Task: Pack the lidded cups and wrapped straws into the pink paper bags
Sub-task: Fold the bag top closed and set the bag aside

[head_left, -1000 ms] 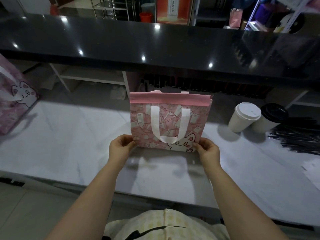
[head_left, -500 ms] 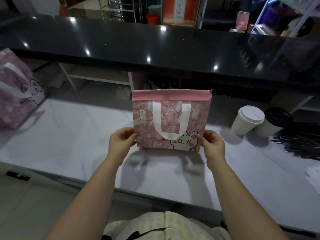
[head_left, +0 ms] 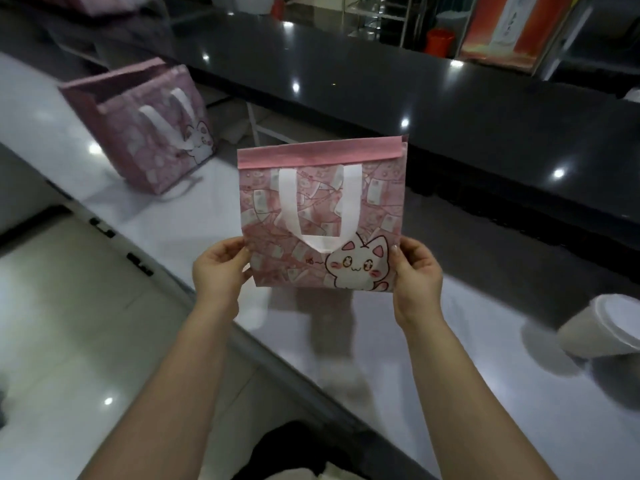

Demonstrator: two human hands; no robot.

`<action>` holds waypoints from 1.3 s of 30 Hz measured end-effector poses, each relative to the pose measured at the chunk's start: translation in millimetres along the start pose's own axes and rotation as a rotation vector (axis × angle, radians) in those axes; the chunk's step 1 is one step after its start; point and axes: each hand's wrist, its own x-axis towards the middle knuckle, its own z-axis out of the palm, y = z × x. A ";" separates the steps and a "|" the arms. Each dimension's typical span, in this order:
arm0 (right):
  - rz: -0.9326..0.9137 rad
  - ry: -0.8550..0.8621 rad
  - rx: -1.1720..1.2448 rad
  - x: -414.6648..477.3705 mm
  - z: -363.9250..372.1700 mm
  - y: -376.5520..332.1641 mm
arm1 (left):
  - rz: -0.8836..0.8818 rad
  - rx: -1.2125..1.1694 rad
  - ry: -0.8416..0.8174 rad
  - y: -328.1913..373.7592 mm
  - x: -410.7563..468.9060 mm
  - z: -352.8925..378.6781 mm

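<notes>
I hold a flat pink paper bag (head_left: 322,216) with a white handle and a cartoon cat print, lifted above the white counter (head_left: 450,375). My left hand (head_left: 220,268) grips its lower left edge and my right hand (head_left: 417,271) grips its lower right edge. The bag's top is folded shut. A second pink bag (head_left: 145,123) of the same print stands open on the counter at the far left. One white lidded cup (head_left: 602,327) shows at the right edge. No straws are in view.
A raised black glossy countertop (head_left: 450,109) runs behind the white counter. Shelving, an orange bucket (head_left: 440,41) and boxes stand beyond it. The counter's front edge (head_left: 207,299) runs diagonally past a tiled floor (head_left: 69,306) at lower left.
The bag has risen off the counter, still held by both hands. The view has swung left, so the second bag is now fully seen and the black-lidded cup and straws have left view.
</notes>
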 end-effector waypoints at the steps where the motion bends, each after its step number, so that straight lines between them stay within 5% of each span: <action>1: 0.005 -0.050 -0.001 3.5 16.9 -0.3 | 0.014 -0.009 0.040 9.0 2.5 -10.6; 11: 0.078 -0.507 0.017 -7.5 222.8 -8.4 | 0.194 -0.019 0.403 112.7 23.5 -155.5; 23: 0.043 -0.910 0.136 -139.7 487.1 -19.9 | 0.424 -0.084 0.616 233.4 47.5 -386.6; 32: 0.083 -0.983 0.215 -227.4 672.7 4.9 | 0.551 0.028 0.715 313.8 125.7 -555.9; 39: 0.050 -0.935 0.171 -225.7 787.7 34.1 | 0.478 -0.089 0.718 334.0 240.8 -619.3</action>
